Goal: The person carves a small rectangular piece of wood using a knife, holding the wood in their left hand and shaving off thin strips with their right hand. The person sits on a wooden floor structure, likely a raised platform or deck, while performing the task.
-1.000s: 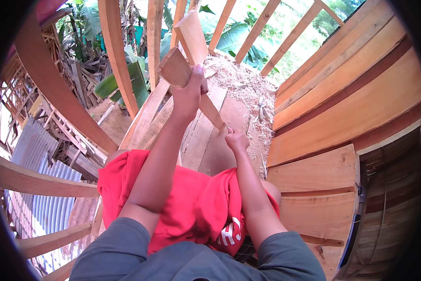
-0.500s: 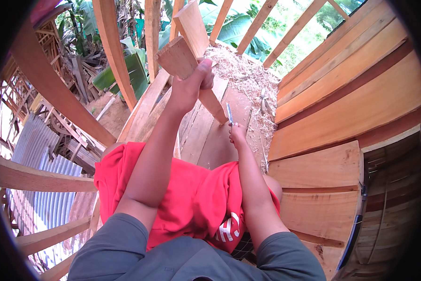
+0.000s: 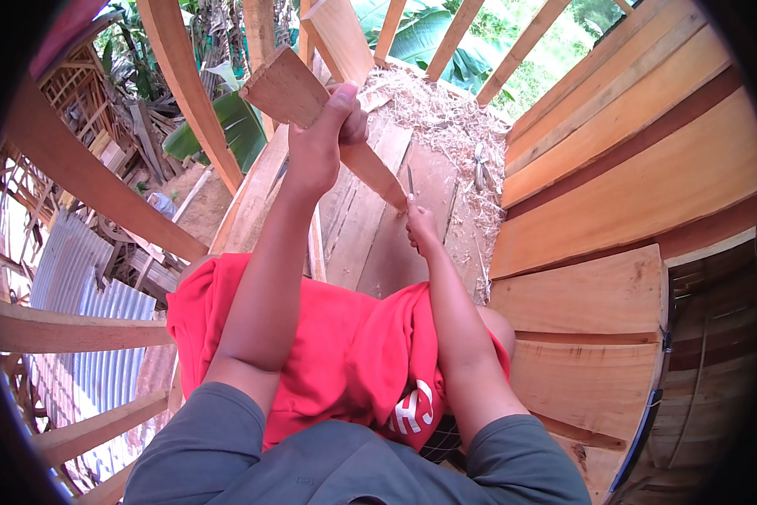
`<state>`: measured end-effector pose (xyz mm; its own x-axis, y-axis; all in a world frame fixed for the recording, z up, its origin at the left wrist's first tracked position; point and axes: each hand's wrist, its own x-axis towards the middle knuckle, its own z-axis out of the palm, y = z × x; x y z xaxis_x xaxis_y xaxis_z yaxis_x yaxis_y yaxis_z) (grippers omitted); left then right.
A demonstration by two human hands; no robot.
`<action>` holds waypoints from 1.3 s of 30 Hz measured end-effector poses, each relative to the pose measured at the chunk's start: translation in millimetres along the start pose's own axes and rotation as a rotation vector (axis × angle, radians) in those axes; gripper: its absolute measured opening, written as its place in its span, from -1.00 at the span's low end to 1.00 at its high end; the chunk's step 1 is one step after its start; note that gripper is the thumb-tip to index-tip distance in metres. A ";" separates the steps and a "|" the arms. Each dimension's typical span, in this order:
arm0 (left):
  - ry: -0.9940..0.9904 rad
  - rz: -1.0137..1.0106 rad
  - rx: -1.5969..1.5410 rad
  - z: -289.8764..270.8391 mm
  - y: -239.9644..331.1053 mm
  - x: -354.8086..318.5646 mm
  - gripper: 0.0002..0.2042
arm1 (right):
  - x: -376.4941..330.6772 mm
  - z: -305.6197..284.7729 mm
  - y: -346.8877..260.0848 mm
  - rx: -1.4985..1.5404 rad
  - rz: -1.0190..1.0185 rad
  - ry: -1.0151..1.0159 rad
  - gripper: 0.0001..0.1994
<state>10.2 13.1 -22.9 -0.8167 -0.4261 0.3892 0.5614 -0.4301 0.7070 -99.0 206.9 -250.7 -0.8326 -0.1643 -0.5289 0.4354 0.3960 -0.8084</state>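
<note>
My left hand is closed around the middle of a wooden piece, wide and flat at its upper end and narrower below the fist. It slants down and to the right toward the plank floor. Beside its narrow lower end, my right hand is wrapped around the handle of a knife. The blade points up and away from me. Whether the blade touches the wood I cannot tell.
Pale wood shavings cover the floor's far right part. A small tied bundle lies among them. A board wall rises on the right, and wooden slats stand at the left and far side. Corrugated metal sheets lie beyond the left slats.
The wooden piece in my left hand has shifted left and up a little and leans over more. My right hand with the knife has moved slightly up, closer to its lower end.
</note>
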 end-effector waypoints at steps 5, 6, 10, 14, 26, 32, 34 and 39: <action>0.021 -0.001 -0.010 3.9 -2.0 -0.8 -0.69 | 2.0 -0.9 -3.0 0.065 0.108 -0.049 -0.49; 0.016 -0.003 -0.004 3.8 -1.9 -0.5 -0.69 | 5.0 -5.6 -3.3 0.123 0.153 -0.110 -0.50; -0.020 0.004 0.009 1.8 -1.0 1.1 -0.66 | 13.4 -16.0 0.0 0.359 0.236 -0.374 -0.50; -0.042 0.001 -0.006 -1.0 -2.6 2.4 -0.64 | 13.8 -20.5 -6.8 0.478 0.164 -0.350 -0.47; 0.039 -0.016 0.013 -0.5 2.6 2.2 -0.67 | 14.7 -53.5 -8.4 0.296 -0.020 0.273 -0.77; 0.039 -0.010 -0.053 -10.7 0.5 2.5 -0.71 | 17.6 -88.1 1.7 -0.257 -0.430 0.377 -0.80; 0.049 0.001 -0.054 -13.5 2.7 2.8 -0.71 | 9.1 -105.3 1.8 -0.472 -0.511 0.428 -0.78; 0.077 0.016 -0.061 -16.9 1.2 4.8 -0.72 | -24.5 -125.8 -15.5 -0.855 -0.328 0.484 -0.63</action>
<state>9.3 -2.9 -30.1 -0.7961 -0.4922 0.3522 0.5835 -0.4697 0.6625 -128.4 318.5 -192.6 -0.9973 -0.0737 -0.0024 -0.0685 0.9378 -0.3404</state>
